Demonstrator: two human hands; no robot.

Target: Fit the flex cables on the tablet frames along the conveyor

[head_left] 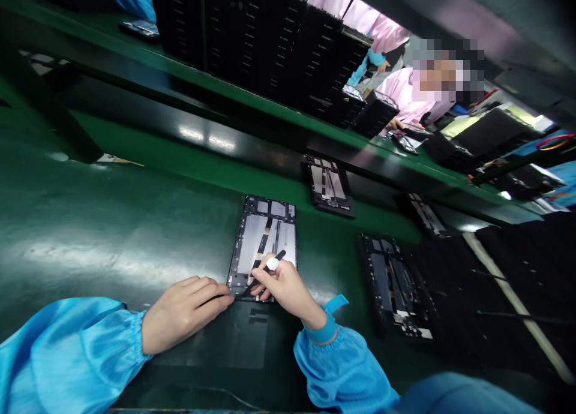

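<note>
I see an open black-framed tablet lying face down on the green counter, just ahead of both hands. It is a flat rectangle with its back cover off. Two pale silver plates fill the middle, a dark strip runs between them, and small grey blocks sit along its far end.

My left hand lies flat, fingers together and stretched out, with the tips touching the tablet's near left corner; it holds nothing. My right hand is closed around a slim black stylus-like tool with a white band on it. The tool's lower end points at the tablet's near edge.

To the left the counter is bare green surface right out to the frame edge. To the right, a second opened tablet lies near, and a third opened tablet sits beyond, close to a raised dark ledge that bounds the far side. Stacks of black trays stand behind that ledge. A person in a pink coat works well apart at the far right. The near edge of the counter runs just under my blue sleeves.
</note>
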